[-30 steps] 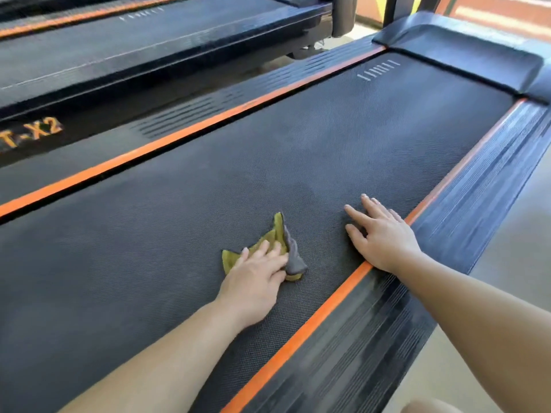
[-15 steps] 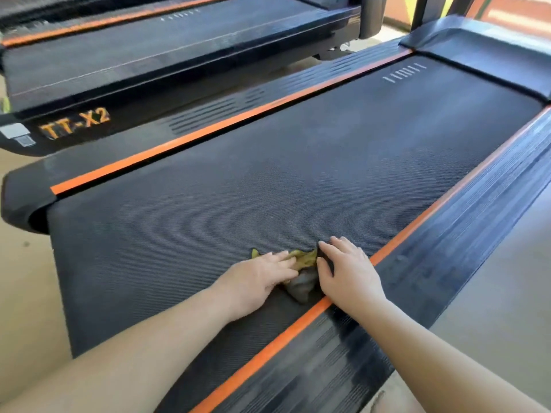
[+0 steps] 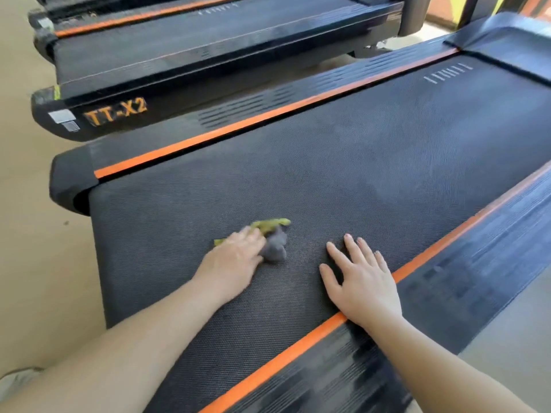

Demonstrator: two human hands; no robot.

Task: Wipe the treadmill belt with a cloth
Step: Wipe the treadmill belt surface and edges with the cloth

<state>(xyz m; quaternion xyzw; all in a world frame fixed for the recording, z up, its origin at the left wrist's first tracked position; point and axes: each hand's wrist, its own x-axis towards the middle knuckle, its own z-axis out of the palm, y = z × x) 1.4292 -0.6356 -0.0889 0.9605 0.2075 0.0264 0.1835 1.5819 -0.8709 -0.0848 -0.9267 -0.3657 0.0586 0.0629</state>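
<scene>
Around: a second treadmill (image 3: 208, 64), marked TT-X2 (image 3: 116, 113), stands alongside, just past the far side rail (image 3: 244, 111). Tan floor (image 3: 26, 234) lies off the belt's end.
Cloth (image 3: 275, 244): yellow-green and grey, bunched up, on the treadmill belt (image 3: 372, 162) near its rear end, about mid-width.
Left hand (image 3: 235, 260): blurred, palm down on the cloth's left part, fingers laid over it and pressing, not curled round.
Right hand (image 3: 362, 281): flat on the belt, fingers spread, holding nothing. Its wrist crosses the near orange stripe (image 3: 283, 359). It is near the cloth but apart from it.
Room: bare belt runs ahead to the motor cover (image 3: 512, 40). The belt's end edge lies left of the left hand.
</scene>
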